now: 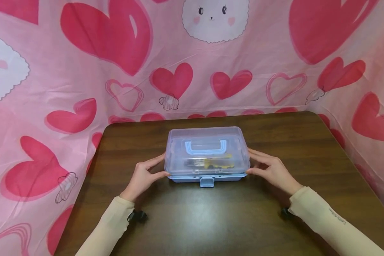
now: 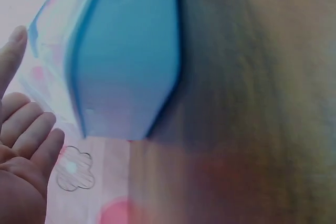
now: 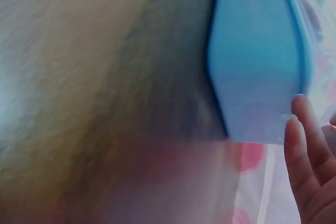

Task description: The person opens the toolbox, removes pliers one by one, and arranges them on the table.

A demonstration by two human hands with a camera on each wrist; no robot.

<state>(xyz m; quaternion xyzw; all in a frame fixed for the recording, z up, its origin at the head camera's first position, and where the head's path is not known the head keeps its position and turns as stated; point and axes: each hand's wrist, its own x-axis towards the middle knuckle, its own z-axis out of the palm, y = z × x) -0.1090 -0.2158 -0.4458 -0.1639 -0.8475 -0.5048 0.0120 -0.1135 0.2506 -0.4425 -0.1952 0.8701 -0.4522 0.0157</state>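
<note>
A storage box with a clear lid [image 1: 176, 142], a light blue handle [image 1: 206, 150] and a pale blue base [image 2: 126, 51] sits on the table between both hands. Its lid is down, and the front latch [image 1: 207, 182] sticks out. Through the lid shows a yellow-handled tool [image 1: 219, 163] with a metallic part. My left hand [image 1: 144, 177] is at the box's left end, thumb at the front corner and fingers extended along the side. My right hand [image 1: 270, 170] mirrors it at the right end. In the right wrist view, its fingertips [image 3: 295, 129] lie against the base's end wall.
The dark wooden table [image 1: 204, 220] has rounded back corners. A pink cloth with hearts [image 1: 198, 53] hangs behind it and along both sides. Black wrist gear [image 1: 137, 216] shows below the left sleeve's cuff, with more by the right cuff.
</note>
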